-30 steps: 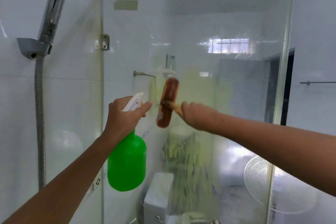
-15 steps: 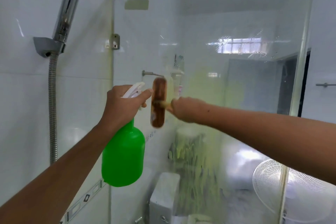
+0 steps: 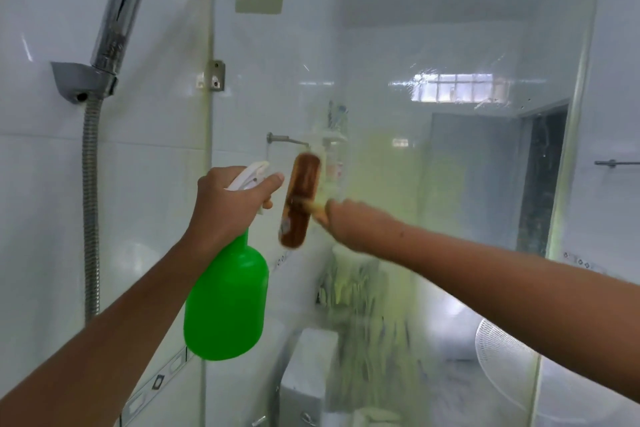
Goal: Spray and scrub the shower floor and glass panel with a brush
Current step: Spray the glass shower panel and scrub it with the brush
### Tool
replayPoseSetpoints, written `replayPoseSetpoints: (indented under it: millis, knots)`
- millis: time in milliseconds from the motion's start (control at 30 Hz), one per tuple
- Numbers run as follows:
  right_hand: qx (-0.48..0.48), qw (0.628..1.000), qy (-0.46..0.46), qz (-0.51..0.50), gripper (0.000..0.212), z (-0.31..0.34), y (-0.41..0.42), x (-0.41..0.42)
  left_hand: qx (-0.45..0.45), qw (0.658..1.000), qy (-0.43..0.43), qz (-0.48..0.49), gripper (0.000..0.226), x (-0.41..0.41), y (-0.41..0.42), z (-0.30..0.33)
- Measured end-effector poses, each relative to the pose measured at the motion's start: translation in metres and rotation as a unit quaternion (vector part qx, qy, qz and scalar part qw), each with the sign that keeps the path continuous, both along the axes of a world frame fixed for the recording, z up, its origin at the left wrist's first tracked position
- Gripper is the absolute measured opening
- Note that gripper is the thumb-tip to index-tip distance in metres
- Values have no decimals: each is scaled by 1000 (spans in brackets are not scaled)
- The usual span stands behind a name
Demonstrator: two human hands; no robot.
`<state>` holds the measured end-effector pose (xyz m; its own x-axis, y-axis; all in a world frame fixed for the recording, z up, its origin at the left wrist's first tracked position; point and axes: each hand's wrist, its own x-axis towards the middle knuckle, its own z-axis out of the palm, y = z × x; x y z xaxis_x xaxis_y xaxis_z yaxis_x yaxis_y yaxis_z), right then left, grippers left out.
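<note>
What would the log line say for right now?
step: scrubbing glass panel | left hand: holds green spray bottle | right hand: brush on glass | foam streaks

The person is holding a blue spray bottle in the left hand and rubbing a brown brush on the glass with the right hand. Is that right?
Not quite. The spray bottle is green, not blue, as the head view shows. The rest is right: the left hand holds it, and the right hand rubs the brown brush on the glass.
</note>
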<state>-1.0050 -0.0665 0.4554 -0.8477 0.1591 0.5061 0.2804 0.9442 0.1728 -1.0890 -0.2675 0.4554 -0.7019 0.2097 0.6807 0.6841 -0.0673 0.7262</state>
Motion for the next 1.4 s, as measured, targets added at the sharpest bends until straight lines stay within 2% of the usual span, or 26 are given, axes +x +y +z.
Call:
replayPoseSetpoints:
  millis: [33, 67, 200, 300, 367, 433, 500, 567, 633, 767, 833, 900, 967, 1033, 1100, 1133, 1167, 1233, 1333, 1400]
  knots:
    - [27, 999, -33, -14, 44, -14, 2, 5, 2, 1000, 0, -2, 27, 0, 0, -1]
    - [27, 999, -28, -16, 49, -18, 7, 5, 3, 1000, -1, -4, 26, 0, 1, -1]
    - [15, 994, 104, -11, 48, 32, 34, -3, 12, 1000, -12, -20, 27, 1, 6, 1]
    - [-65, 974, 217, -26, 48, 98, 51, 12, 13, 999, -14, -28, 28, 3, 12, 1]
    - [-120, 959, 252, -43, 50, 111, 56, 23, 10, 999, -12, -30, 27, 4, 17, 0]
    - [-73, 972, 217, -50, 48, 84, 54, 23, 8, 999, -12, -37, 26, 6, 23, 0]
    - [6, 993, 108, -45, 46, 23, 47, 23, 10, 999, -16, -47, 24, 9, 27, 1]
    - [31, 998, -21, -56, 50, -28, 39, 32, 10, 998, -12, -55, 27, 10, 30, 0]
    - [41, 997, -43, -57, 51, -33, 39, 40, 7, 998, -6, -58, 25, 10, 32, -1]
    - [17, 988, 143, -62, 43, 47, 69, 44, 8, 998, -10, -62, 16, 11, 35, 0]
    - [-40, 974, 206, -85, 46, 93, 84, 54, 8, 998, -9, -58, 13, 14, 38, 0]
    - [-92, 960, 248, -89, 51, 103, 86, 58, 6, 998, -6, -57, 12, 16, 39, 0]
    - [-29, 973, 209, -89, 45, 77, 81, 59, 4, 998, -4, -55, 14, 18, 38, 0]
    - [35, 993, 84, -80, 41, 27, 69, 63, 3, 998, 0, -57, 18, 20, 37, 1]
    - [46, 995, -19, -85, 46, -11, 60, 73, 3, 998, 4, -63, 18, 22, 36, 3]
    - [41, 995, -28, -84, 49, -14, 60, 76, 3, 998, 6, -68, 16, 23, 36, 4]
    - [32, 996, -14, -82, 50, -9, 63, 77, 3, 997, 5, -74, 16, 25, 36, 4]
    - [0, 995, 71, -75, 50, 19, 80, 74, 5, 997, 2, -83, 18, 28, 38, 6]
    - [-46, 972, 204, -102, 65, 81, 107, 82, 7, 996, -11, -85, 26, 32, 42, 6]
    - [-87, 960, 247, -99, 63, 97, 111, 90, 10, 996, -18, -87, 24, 33, 46, 4]
